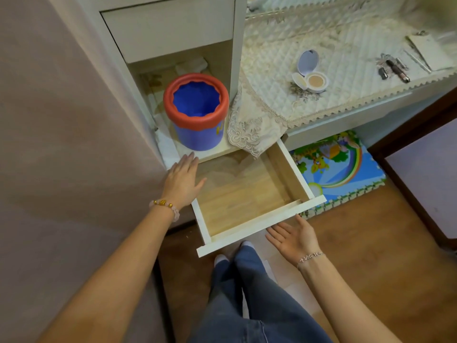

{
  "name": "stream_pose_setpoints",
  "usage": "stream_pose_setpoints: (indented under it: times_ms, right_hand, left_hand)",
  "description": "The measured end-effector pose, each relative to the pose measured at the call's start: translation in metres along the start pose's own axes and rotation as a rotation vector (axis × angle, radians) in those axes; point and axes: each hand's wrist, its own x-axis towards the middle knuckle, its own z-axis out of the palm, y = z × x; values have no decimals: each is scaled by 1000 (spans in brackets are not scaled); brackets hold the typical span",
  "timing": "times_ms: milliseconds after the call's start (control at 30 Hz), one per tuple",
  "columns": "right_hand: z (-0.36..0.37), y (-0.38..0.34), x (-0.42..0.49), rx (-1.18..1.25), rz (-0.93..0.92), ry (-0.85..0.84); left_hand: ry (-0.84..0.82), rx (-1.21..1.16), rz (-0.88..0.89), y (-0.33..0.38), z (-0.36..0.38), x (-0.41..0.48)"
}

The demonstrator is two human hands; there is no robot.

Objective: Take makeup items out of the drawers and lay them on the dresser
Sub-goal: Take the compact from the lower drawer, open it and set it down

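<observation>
A white drawer [259,225] with a bare wooden bottom is pulled out in front of me, and nothing lies in it. My left hand [183,180] hovers flat over its left rim, fingers apart, holding nothing. My right hand [295,237] is just outside the drawer's front panel, palm up and holding nothing. On the dresser's quilted cream cloth [351,78] an open white cushion compact [310,75] shows beige powder. Further right lie dark makeup tubes [395,69] and a flat pale item [425,49].
A blue bucket with a red rim [196,110] stands on an open shelf above the drawer. Another closed drawer [170,27] sits higher up. A lace cloth corner [249,134] hangs over the drawer's back. A colourful foam mat [338,169] lies on the wooden floor. My legs stand below.
</observation>
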Motion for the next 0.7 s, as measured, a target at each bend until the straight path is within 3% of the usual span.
stream_pose_setpoints:
  times_ms: [233, 700]
  right_hand:
    - [6, -7, 5, 67, -4, -65]
    - [87, -37, 61, 52, 6, -215]
  left_hand:
    - [14, 8, 5, -2, 5, 1]
    - [31, -44, -10, -5, 2, 2]
